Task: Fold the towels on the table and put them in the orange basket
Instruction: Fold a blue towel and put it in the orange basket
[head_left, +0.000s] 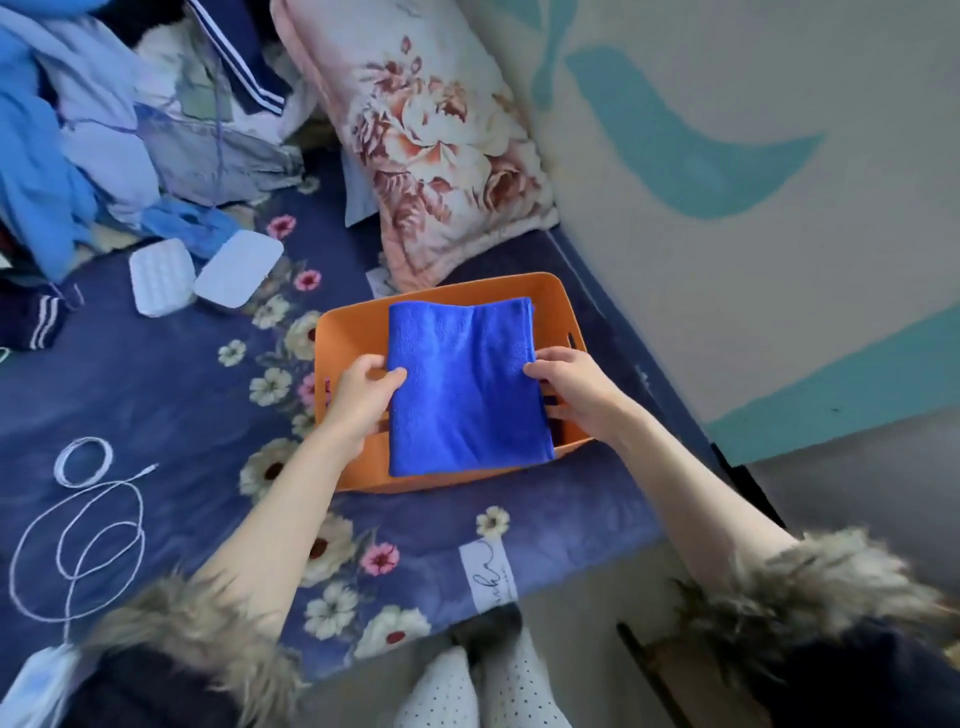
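In the middle of the frame, a folded blue towel (465, 387) sits over the orange basket (345, 332). The left hand (363, 400) pinches its left edge and the right hand (571, 389) pinches its right edge, so it stays flat going in. I cannot tell if it touches the bottom yet.

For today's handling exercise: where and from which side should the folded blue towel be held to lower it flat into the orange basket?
Probably at its two side edges, one hand from each side, as the left hand and right hand do: the towel is a flat folded rectangle over the basket, so opposite pinches should keep the folds together.
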